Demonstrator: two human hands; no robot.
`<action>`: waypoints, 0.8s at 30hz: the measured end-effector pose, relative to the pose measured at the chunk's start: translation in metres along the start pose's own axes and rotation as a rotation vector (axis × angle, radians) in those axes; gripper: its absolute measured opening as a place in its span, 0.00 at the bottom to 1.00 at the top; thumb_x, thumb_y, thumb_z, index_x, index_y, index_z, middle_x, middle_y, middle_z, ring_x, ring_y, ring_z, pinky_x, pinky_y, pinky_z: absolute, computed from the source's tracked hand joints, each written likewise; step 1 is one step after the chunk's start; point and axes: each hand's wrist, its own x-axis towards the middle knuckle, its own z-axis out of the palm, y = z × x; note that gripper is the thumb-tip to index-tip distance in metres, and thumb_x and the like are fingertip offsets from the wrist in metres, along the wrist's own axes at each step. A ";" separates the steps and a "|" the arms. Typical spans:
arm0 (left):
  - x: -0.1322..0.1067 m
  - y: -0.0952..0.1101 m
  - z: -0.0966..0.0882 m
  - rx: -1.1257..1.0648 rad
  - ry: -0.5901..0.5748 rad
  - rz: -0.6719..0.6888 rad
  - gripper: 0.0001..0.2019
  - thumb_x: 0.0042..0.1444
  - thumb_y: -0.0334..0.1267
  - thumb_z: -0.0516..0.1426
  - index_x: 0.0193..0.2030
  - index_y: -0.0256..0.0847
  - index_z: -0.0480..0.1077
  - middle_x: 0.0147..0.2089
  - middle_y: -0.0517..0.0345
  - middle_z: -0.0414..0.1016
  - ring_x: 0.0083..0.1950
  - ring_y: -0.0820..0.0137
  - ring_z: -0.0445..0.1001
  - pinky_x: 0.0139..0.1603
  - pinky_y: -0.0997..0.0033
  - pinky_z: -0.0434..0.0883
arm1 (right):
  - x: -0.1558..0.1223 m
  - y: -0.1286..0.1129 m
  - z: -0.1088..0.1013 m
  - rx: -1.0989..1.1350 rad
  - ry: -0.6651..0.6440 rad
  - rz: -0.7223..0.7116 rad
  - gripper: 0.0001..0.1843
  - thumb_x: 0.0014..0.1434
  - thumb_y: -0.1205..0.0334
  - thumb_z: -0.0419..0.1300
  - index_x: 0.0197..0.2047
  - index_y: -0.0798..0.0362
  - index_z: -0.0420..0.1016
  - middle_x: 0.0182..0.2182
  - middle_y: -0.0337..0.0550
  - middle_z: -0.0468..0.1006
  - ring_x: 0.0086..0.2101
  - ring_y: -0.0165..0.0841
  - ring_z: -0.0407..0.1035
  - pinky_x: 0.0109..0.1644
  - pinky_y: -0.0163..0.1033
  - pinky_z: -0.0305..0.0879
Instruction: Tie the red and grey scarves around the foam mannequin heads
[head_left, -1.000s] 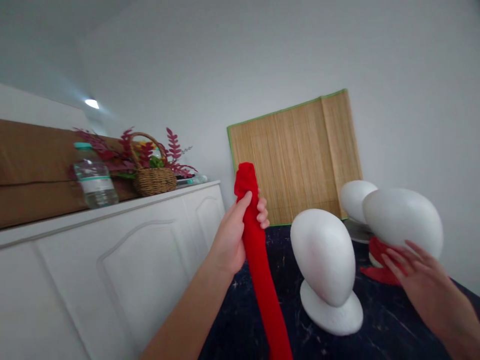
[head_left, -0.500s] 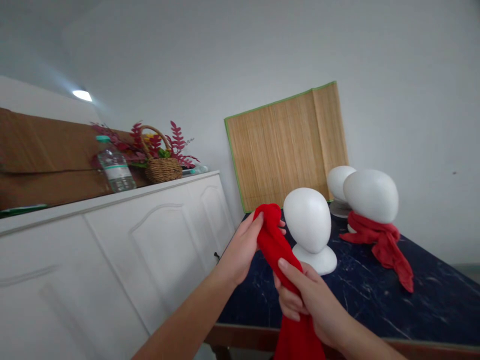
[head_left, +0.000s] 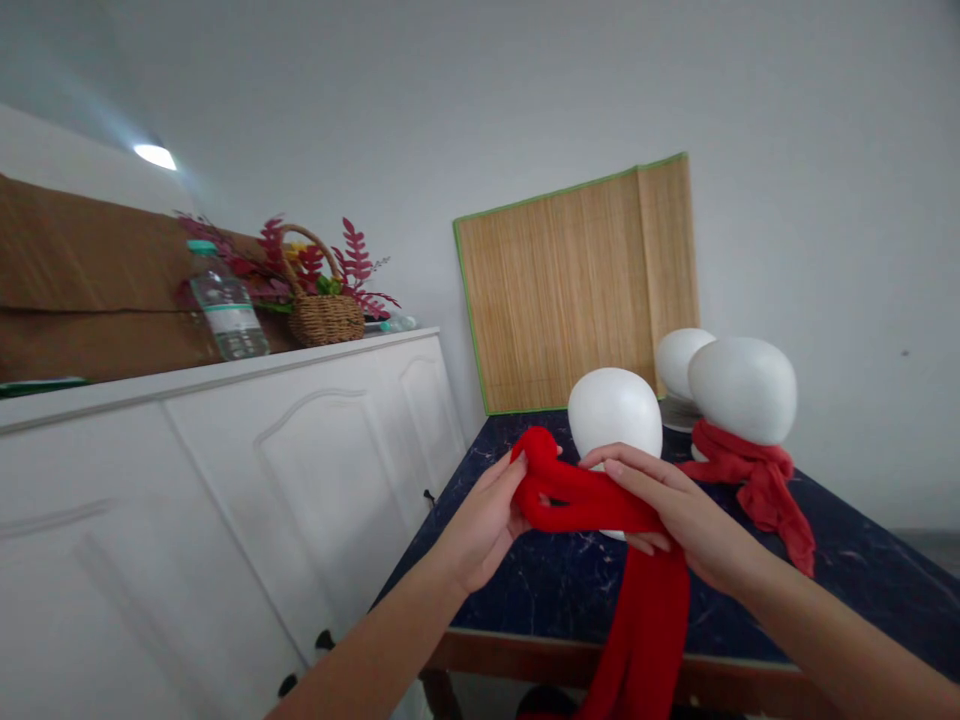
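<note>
A bright red scarf stretches between my two hands above the table's near edge. My left hand pinches its bunched end, thumb on top. Further along, my right hand is closed round the folded cloth, and the rest hangs down past the table edge. Just beyond the scarf stands a white foam mannequin head, its lower part hidden by the cloth and my right hand. A second foam head at the right has a duller red scarf knotted round its neck. Behind it is a third foam head.
The dark blue marbled table reaches to the wall, where a bamboo mat leans. At left, a white cabinet carries a water bottle, a wicker basket of red-leaved plants and a brown box.
My right hand has moved right and up with the scarf, turning the stretch between my hands from slanted to nearly level. The left hand keeps its hold, slightly lower.
</note>
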 end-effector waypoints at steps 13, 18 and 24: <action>0.009 0.014 -0.027 0.491 -0.410 -0.329 0.34 0.56 0.68 0.40 0.16 0.39 0.59 0.16 0.66 0.44 0.17 0.79 0.41 0.18 0.74 0.38 | 0.010 0.004 -0.029 0.004 -0.211 0.163 0.18 0.54 0.49 0.65 0.39 0.56 0.73 0.21 0.32 0.64 0.17 0.18 0.47 0.19 0.28 0.39; -0.004 0.017 -0.027 0.234 -0.549 -0.151 0.38 0.52 0.72 0.41 0.18 0.39 0.71 0.12 0.59 0.55 0.14 0.76 0.54 0.18 0.74 0.54 | 0.018 0.020 -0.035 0.097 -0.256 0.167 0.17 0.54 0.51 0.66 0.38 0.56 0.72 0.20 0.32 0.65 0.17 0.18 0.48 0.18 0.27 0.38; 0.032 0.052 0.027 0.367 -0.487 0.437 0.32 0.55 0.57 0.52 0.65 0.53 0.55 0.63 0.56 0.65 0.65 0.58 0.62 0.62 0.54 0.61 | 0.028 0.046 -0.013 0.465 -0.424 0.121 0.27 0.63 0.38 0.49 0.43 0.55 0.71 0.15 0.26 0.53 0.13 0.19 0.38 0.15 0.28 0.38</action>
